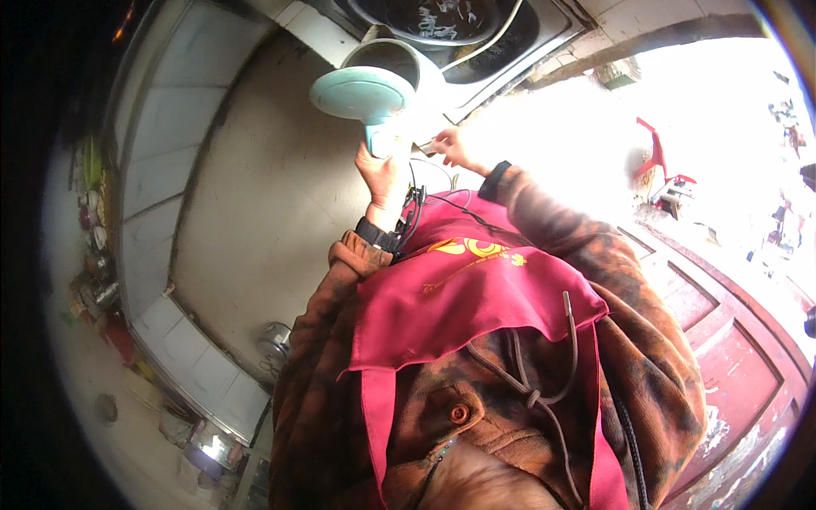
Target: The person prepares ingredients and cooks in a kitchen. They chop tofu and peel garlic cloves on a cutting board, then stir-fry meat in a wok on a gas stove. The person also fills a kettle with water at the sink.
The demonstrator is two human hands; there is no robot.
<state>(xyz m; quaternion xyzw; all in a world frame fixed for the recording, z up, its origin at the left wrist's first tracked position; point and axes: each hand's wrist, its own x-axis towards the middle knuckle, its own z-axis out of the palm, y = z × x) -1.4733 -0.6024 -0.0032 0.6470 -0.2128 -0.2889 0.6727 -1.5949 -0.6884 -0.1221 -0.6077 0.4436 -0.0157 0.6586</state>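
Note:
My left hand (379, 175) grips the handle of an electric kettle (428, 89). The kettle's pale blue lid (362, 92) is swung up, and the round mouth gapes toward the counter; glare washes out much of its white body. My right hand (460, 152) is just right of the handle, its fingertips at a small greyish piece (426, 148). Whether they pinch it or only touch it, I cannot tell. Thin dark cables (417, 210) hang by my left wrist, in front of a magenta apron (472, 299).
Beyond the kettle, a round dark pan or basin (440, 22) sits in a metal-rimmed recess, crossed by a white hose or cord (494, 38). A tiled ledge (156, 166) curves along the left. A worn red panelled door (727, 357) stands at right, beside bright glare.

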